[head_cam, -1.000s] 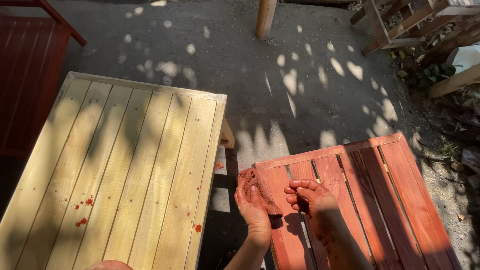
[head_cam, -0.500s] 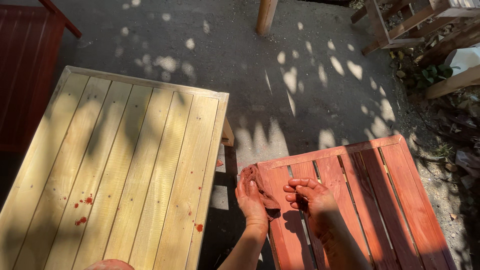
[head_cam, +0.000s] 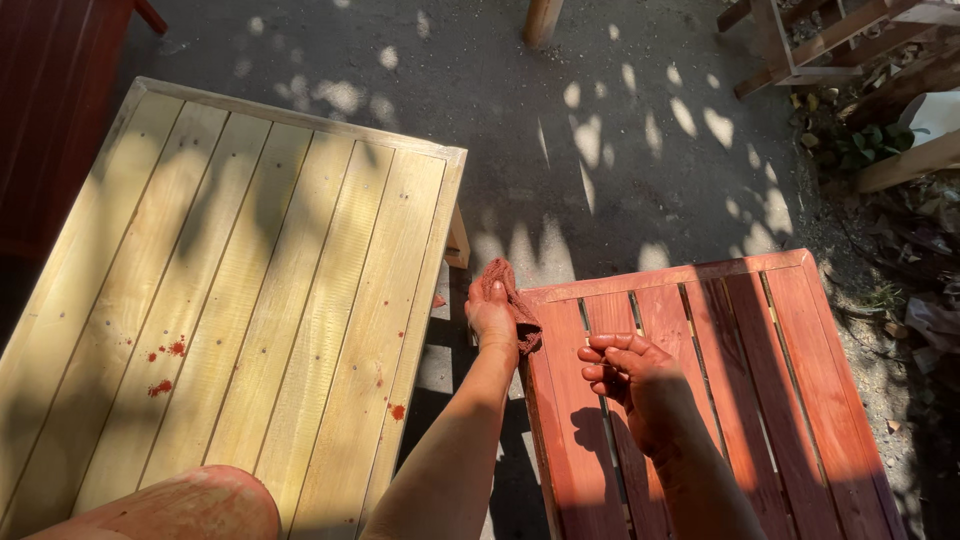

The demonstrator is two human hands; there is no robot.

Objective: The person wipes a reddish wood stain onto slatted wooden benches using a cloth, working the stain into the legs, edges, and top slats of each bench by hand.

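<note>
1. Ground of dark, rough grit fills the top and middle of the view, dappled with sun patches.
2. Pale table of unpainted slats takes up the left side; red drips spot its near planks.
3. Red table of stained slats with narrow gaps sits at lower right, just beside the pale table, a shadowed strip of ground between them.
4. Dark red panel stands in shade at the far left edge.
5. Wooden frames and leafy litter lie at the upper right, well apart from both hands; a post rises at top centre.
6. Knee, smeared reddish, shows at the bottom left over the pale table.
7. Right hand hovers over the red table's left slats, fingers curled inward and loosely closed, holding nothing that can be seen.
8. Left hand is clamped on the rag, pressing it at the red table's near-left corner.
9. Rag is small, crumpled and stained brick red; it bunches above the fingers and drapes over the table's edge, nothing covering it but the hand.
</note>
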